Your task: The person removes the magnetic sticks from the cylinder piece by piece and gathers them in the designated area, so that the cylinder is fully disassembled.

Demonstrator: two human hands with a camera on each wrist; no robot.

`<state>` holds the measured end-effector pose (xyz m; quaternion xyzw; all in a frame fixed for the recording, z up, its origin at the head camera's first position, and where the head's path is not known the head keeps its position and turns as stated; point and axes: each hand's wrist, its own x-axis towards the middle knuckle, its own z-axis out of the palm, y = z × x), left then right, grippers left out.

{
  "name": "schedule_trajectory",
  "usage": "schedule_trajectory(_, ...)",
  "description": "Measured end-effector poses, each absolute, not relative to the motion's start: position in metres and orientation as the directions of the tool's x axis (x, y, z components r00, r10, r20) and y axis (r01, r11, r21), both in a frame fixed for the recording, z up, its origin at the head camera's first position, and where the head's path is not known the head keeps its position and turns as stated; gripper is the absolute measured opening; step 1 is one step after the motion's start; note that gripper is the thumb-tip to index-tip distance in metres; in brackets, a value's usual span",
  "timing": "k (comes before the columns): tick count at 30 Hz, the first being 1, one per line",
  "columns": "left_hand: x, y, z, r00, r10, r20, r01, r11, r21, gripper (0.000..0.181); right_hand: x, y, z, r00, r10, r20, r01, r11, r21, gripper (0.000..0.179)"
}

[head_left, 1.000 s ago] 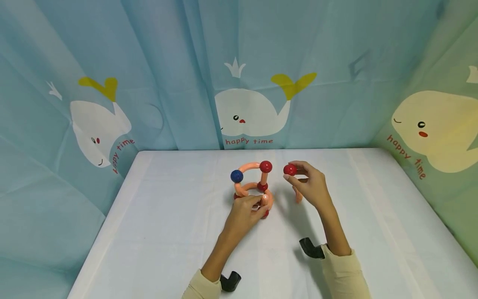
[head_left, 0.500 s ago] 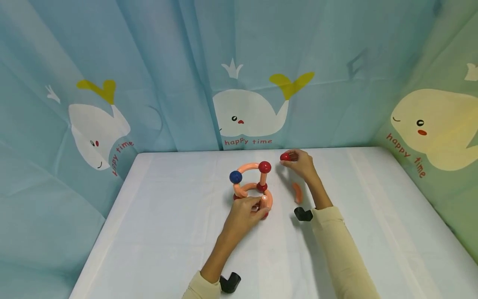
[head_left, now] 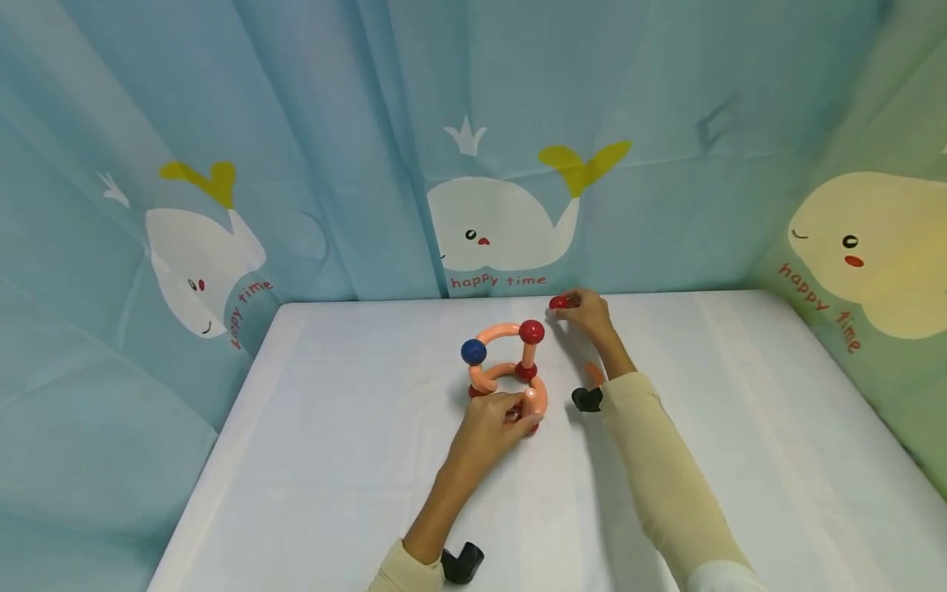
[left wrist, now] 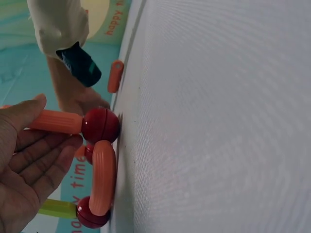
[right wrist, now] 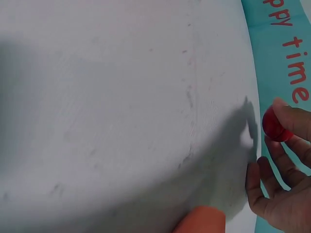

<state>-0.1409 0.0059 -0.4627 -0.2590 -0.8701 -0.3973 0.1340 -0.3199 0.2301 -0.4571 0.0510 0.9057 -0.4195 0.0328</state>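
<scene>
A magnetic ball-and-rod frame of curved orange rods point(head_left: 497, 331), red balls point(head_left: 531, 331) and a blue ball point(head_left: 473, 352) stands mid-table. My left hand point(head_left: 484, 427) pinches an upright orange rod point(left wrist: 57, 121) at its near side. In the left wrist view this rod rises from a red ball point(left wrist: 100, 125), above a curved orange rod point(left wrist: 103, 177) and a yellow-green rod point(left wrist: 57, 208). My right hand point(head_left: 589, 314) holds a loose red ball point(right wrist: 276, 125) between thumb and fingers near the table's back edge, apart from the frame.
A loose curved orange rod point(head_left: 594, 374) lies right of the frame, partly behind the right sleeve point(head_left: 658, 469). Black camera mounts point(head_left: 462, 564) stick out at both wrists. The white table point(head_left: 333, 460) meets a blue curtain point(head_left: 355, 164) with whale prints behind.
My right hand has carried the red ball away from me, toward the back edge and slightly left. My left hand keeps its grip on the rod, and the frame stands still.
</scene>
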Motion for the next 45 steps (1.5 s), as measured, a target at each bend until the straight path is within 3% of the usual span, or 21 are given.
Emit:
schedule_trajectory(20, -0.139, 0.007, -0.458, -0.823, 0.381, 0.421, 0.567, 0.593, 0.572, 0.018, -0.328, 0.218, -0.457, -0.984, 0.142, -0.105, 0.171, 0.617, -0.768, 0.045)
schedule_trajectory(38, -0.139, 0.005, -0.462, -0.833, 0.361, 0.419, 0.552, 0.592, 0.587, 0.015, -0.326, 0.220, -0.460, -0.986, 0.090, -0.140, 0.166, 0.612, -0.773, 0.050)
schedule_trajectory(45, -0.139, 0.002, -0.461, -0.866, 0.369, 0.338, 0.500, 0.652, 0.570, 0.019, -0.327, 0.223, -0.458, -0.982, 0.052, -0.184, 0.177, 0.618, -0.766, 0.056)
